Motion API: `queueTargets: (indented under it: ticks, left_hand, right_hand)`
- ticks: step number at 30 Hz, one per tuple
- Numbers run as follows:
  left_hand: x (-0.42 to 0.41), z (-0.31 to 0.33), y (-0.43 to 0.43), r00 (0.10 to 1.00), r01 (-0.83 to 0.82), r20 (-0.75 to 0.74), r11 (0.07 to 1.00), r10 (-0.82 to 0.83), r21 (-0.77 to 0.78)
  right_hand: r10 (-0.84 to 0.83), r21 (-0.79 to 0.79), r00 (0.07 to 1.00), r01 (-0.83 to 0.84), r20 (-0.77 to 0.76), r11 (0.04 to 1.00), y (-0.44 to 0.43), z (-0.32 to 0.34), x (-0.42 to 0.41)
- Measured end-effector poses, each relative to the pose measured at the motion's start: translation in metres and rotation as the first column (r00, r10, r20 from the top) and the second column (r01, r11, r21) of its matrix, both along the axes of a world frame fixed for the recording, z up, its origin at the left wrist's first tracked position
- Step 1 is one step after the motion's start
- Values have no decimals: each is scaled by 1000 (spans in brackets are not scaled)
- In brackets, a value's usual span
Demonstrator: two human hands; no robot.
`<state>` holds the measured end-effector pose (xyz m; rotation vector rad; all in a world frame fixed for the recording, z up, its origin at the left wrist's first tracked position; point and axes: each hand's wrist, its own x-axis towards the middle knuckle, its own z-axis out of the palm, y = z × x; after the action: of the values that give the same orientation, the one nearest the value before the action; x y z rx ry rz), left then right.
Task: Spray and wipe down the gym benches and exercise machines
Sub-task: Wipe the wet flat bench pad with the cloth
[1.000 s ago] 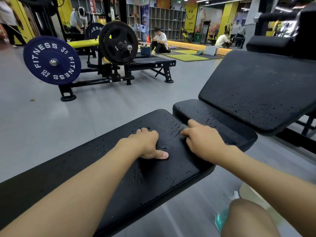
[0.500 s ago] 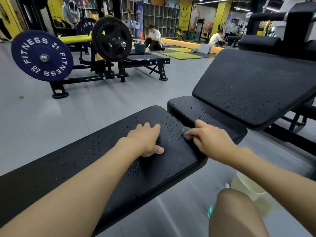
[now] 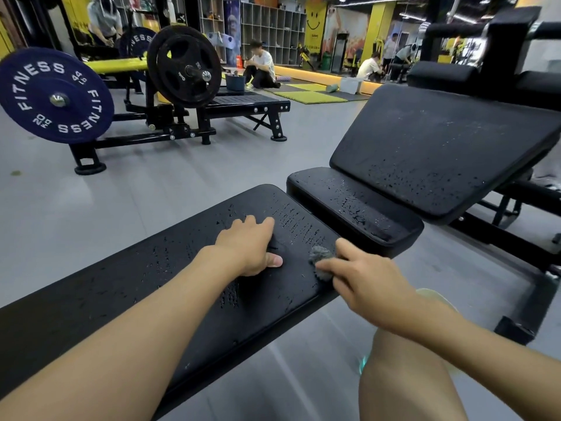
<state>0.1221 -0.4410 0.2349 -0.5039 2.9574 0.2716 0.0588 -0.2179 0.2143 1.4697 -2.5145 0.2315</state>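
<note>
- Wiping in progress: the right hand pinches a small wadded grey cloth between thumb and fingers and presses it onto the long black bench pad, close to the pad's right edge and near its far end.
- The left hand rests on the same pad just beside the cloth, fingers curled under and holding nothing that shows, thumb flat on the vinyl. It appears to serve as a brace.
- Spray droplets bead across the bench pad, the short seat pad beyond it and the lower part of the tilted backrest pad. Spraying looks done here and wiping barely begun; no spray bottle is in view.
- The next move likely calls for sweeping the cloth through the wet streaks around the left hand, which would have to lift or shift aside. The seat pad and backrest pad would follow, and so small a wad probably needs overlapping passes.
- A plate-loaded machine with a blue weight plate and a black weight plate stands well apart on the grey floor. Whether it has been cleaned cannot be told.
</note>
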Motion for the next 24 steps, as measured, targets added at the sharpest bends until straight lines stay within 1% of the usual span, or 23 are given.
queueTargets:
  ticks: [1, 4, 5, 6, 8, 9, 10, 13, 14, 15, 16, 18, 19, 20, 22, 23, 24]
  left_hand:
    - [1, 0, 0, 1000, 2, -4, 1000, -2, 3]
    - [3, -4, 1, 999, 2, -35, 1000, -2, 8]
    - [3, -6, 1, 999, -2, -52, 1000, 2, 10]
    - [4, -9, 1, 998, -7, -66, 1000, 8, 10]
    - [6, -11, 2, 997, -16, -78, 1000, 18, 20]
    - [6, -11, 1, 997, -18, -77, 999, 20, 32]
    - [7, -11, 0, 997, -15, -76, 999, 18, 46]
    - [9, -9, -11, 997, 2, -78, 991, 9, 134]
    - [11, -8, -15, 997, -3, -72, 987, 15, 163]
    - [14, -7, -19, 998, -4, -56, 983, 14, 184]
    - [18, -4, -22, 1000, 7, -29, 979, -1, 205]
    - [25, 1, -28, 999, 25, 18, 969, -30, 246]
    - [28, 2, -30, 999, 28, 27, 967, -36, 254]
    - [29, 2, -32, 999, 26, 29, 967, -34, 255]
    - [30, 1, -34, 1000, 4, 10, 974, -6, 228]
    - [29, 0, -34, 1000, -10, -4, 979, 11, 205]
    - [27, 0, -35, 1000, -23, -15, 982, 26, 185]
  right_hand:
    - [-35, -9, 999, 35, 14, 999, 3, 3, -7]
    - [-291, -128, 957, 289, 1, 949, 6, 2, -26]
    - [-293, -161, 955, 284, -39, 945, 3, 0, -20]
    - [-221, -142, 974, 212, -55, 967, 0, -3, -7]
    - [-18, -28, 996, 16, -83, 999, 2, -11, 15]
    - [28, 19, 997, -26, -74, 999, 4, -10, 18]
    - [15, 32, 998, -13, -53, 999, 4, -5, 14]
    - [-206, -8, 977, 206, -57, 978, -1, 7, -8]
    - [-249, -17, 965, 248, -81, 969, -6, 6, -6]
    - [-234, 3, 966, 235, -107, 972, -12, 5, 3]
    - [-161, 40, 980, 167, -118, 985, -18, 3, 15]
    - [-12, 126, 998, 20, -61, 992, -18, 1, 28]
    - [-7, 130, 1000, 11, -26, 991, -18, 4, 23]
    - [-56, 101, 998, 57, -13, 993, -17, 9, 10]
    - [-213, 20, 977, 214, -30, 977, -19, 18, -9]
    - [-245, 24, 968, 247, -61, 969, -23, 17, -9]
    - [-209, 41, 973, 214, -96, 976, -29, 14, -2]
